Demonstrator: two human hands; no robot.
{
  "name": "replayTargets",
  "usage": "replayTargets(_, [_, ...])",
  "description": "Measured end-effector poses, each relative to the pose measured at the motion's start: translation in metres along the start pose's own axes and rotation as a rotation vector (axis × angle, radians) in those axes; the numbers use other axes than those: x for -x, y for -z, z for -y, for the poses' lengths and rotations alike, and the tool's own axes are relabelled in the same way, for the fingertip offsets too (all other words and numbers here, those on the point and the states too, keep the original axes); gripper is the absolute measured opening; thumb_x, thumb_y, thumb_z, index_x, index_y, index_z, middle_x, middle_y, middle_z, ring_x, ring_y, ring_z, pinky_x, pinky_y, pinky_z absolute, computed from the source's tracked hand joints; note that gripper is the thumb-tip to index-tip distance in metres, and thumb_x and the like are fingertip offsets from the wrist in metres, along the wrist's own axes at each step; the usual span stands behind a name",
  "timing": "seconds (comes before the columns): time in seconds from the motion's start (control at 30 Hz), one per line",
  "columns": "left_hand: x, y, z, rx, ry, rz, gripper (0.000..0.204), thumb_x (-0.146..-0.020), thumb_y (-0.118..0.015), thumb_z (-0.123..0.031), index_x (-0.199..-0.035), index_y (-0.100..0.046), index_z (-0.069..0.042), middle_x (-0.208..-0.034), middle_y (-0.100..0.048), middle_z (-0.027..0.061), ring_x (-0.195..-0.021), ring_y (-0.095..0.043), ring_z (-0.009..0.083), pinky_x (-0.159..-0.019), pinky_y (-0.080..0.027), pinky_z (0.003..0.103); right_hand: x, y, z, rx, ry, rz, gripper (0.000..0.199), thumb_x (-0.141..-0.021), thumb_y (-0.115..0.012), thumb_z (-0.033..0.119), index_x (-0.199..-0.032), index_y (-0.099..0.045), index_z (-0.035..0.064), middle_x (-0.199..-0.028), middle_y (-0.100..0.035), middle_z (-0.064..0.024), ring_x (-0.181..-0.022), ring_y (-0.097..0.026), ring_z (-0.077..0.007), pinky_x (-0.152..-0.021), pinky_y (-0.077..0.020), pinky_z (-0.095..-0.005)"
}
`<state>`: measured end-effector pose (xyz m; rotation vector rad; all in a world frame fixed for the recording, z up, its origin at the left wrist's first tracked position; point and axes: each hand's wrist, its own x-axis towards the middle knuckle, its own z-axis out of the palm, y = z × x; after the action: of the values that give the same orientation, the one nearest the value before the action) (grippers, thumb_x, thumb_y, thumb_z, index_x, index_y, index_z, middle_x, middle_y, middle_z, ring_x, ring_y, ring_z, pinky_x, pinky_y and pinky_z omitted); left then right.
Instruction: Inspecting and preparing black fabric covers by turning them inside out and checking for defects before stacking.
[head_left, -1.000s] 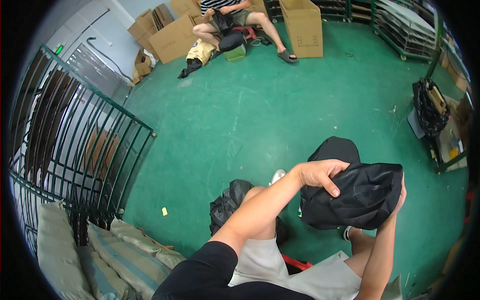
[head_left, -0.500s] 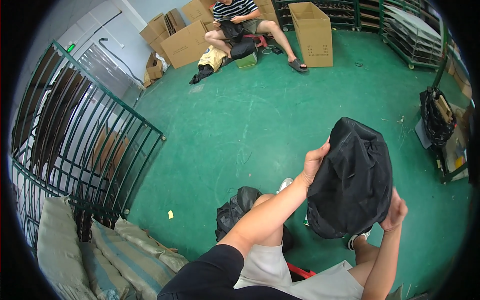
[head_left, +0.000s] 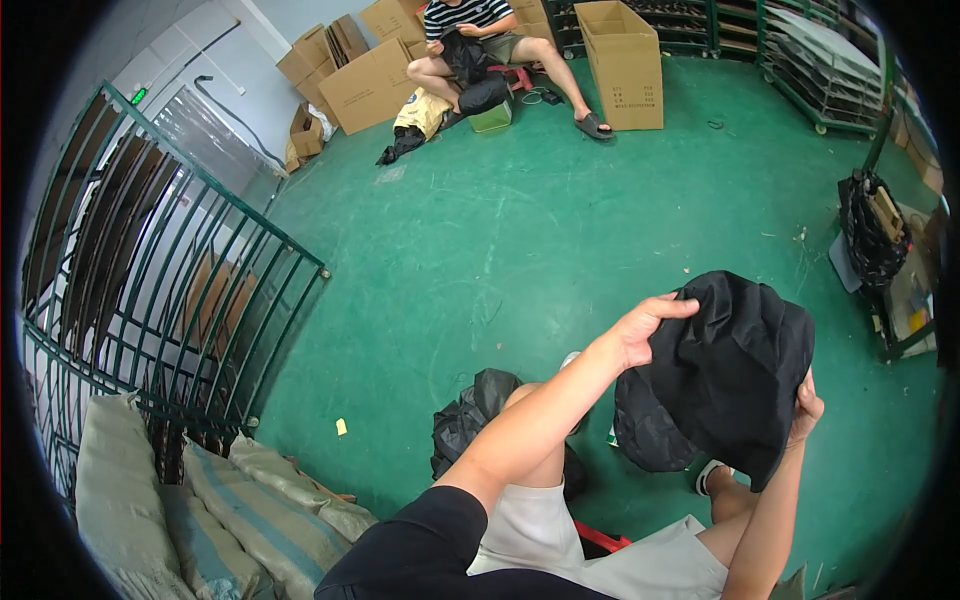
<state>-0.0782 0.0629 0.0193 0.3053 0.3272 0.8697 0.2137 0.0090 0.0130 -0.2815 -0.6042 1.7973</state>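
Green-painted floor (head_left: 430, 260) spreads out on every side of the black fabric piece (head_left: 735, 360), which is held up in front of the person's pale shorts. Well to the left of the fabric piece stands a green barred metal rack (head_left: 180, 260). Plump woven sacks (head_left: 255, 505) lean together left of it and nearer the person. Well beyond the fabric piece, toward the upper left, a seated co-worker (head_left: 470, 20) handles dark cloth, and a tall open cardboard box (head_left: 630, 85) stands on that far side too. Left of the fabric piece, beside the left knee, sits a crumpled black bundle (head_left: 470, 415).

Rumpled and folded, the fabric piece hangs between both hands, clear of the floor. The left hand (head_left: 650, 325) grips its upper left edge: one digit lies over the front, pointing inward, and the remaining fingers are mostly hidden. The right hand (head_left: 805, 410) grips the right edge, lower down, its fingers closed at the border and partly behind the fabric. Farther left of the fabric piece, a small yellow scrap (head_left: 341, 427) lies flat.
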Motion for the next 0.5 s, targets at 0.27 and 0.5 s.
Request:
replayTargets(0.27, [0.007,0.002,-0.001,0.123,-0.293,-0.031,0.086,-0.083,-0.069,0.0,-0.152,-0.018,-0.003,-0.129,-0.055,0.0235,-0.113,-0.061,0.0305,-0.1,-0.049,0.044,0.004,0.029,0.012,-0.015,0.09,0.037,0.061,-0.089,-0.051,0.017,-0.146,-0.033,-0.0002,-0.144,-0.047,-0.0189,-0.13,-0.049,-0.0336,-0.114,-0.0347,-0.0453])
replayTargets(0.5, [0.01,-0.005,-0.008,-0.416,-0.113,-0.326,0.085,-0.083,-0.068,0.004,-0.154,-0.021,-0.006,-0.139,-0.048,0.0203,-0.123,-0.054,0.0277,-0.103,-0.044,0.042,-0.004,0.028,0.009,-0.008,0.071,-0.114,0.058,-0.095,-0.044,0.013,-0.15,-0.029,0.005,-0.145,-0.046,-0.0182,-0.133,-0.046,-0.0333,-0.114,-0.0343,-0.0473])
